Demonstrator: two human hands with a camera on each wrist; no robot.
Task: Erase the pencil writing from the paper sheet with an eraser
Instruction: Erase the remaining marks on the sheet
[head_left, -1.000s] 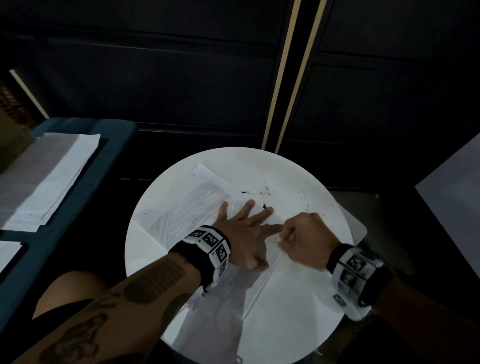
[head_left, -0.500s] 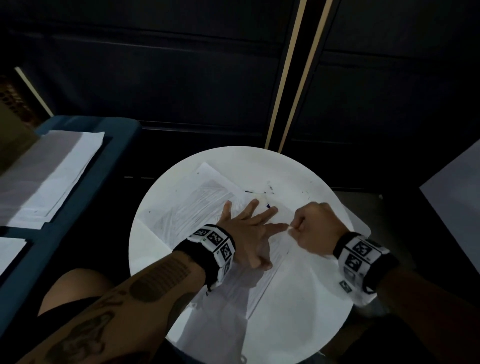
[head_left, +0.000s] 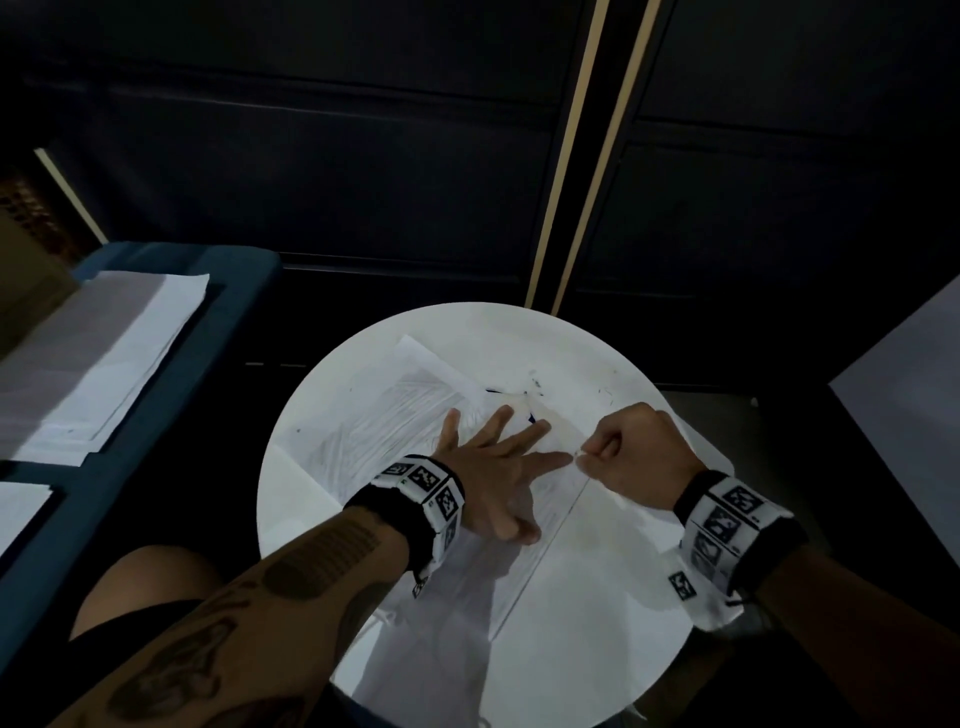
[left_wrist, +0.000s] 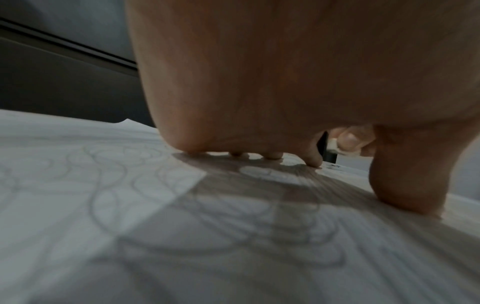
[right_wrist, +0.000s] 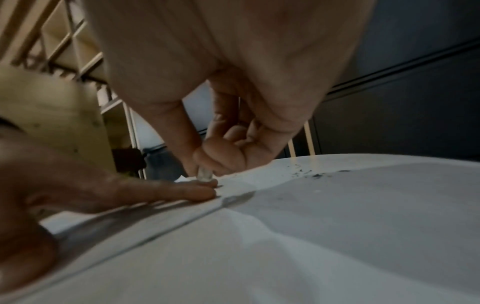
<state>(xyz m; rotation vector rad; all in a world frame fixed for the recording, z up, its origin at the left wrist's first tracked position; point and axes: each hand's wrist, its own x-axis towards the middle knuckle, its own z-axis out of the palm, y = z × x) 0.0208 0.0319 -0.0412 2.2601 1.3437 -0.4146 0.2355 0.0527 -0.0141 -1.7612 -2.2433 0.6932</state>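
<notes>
Head view shows the paper sheet (head_left: 395, 415) lying on the round white table (head_left: 597, 649), covered in grey pencil loops and strokes, its long edges running from near right to far left. The left hand (head_left: 493, 467) lies flat on it, fingers spread straight. Just beside its index fingertip, the right hand (head_left: 631, 457) is curled, pinching a small pale eraser (right_wrist: 204, 174) down onto the sheet. Dark crumbs (head_left: 535, 387) dot the far tabletop. A paper stack (head_left: 93, 358) sits on a blue seat at left.
</notes>
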